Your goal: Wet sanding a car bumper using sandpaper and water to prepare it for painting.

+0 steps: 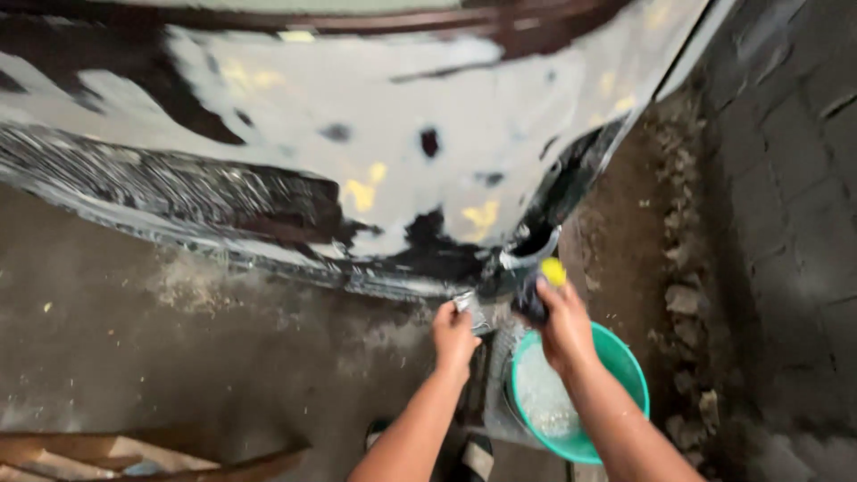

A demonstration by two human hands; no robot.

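Bare concrete floor (178, 357), wet and dusted with pale residue, is seen below a car body panel (357, 134) that is black in places and covered elsewhere in grey-white filler with small yellow patches. Rough block paving (786, 178) and a strip of rubble are noted at the right. The left hand (453, 337) is raised to the panel's lower edge, its fingers closed on a small grey piece of sandpaper (468, 306) pressed near that edge. The right hand (564, 323) is held just beside it, fingers wrapped around a dark bottle with a yellow cap (541, 287), tilted toward the panel. A green bucket (625, 357) holding foamy water is seen on the floor directly beneath the right wrist. Wooden boards (134, 455) are visible at the lower left.
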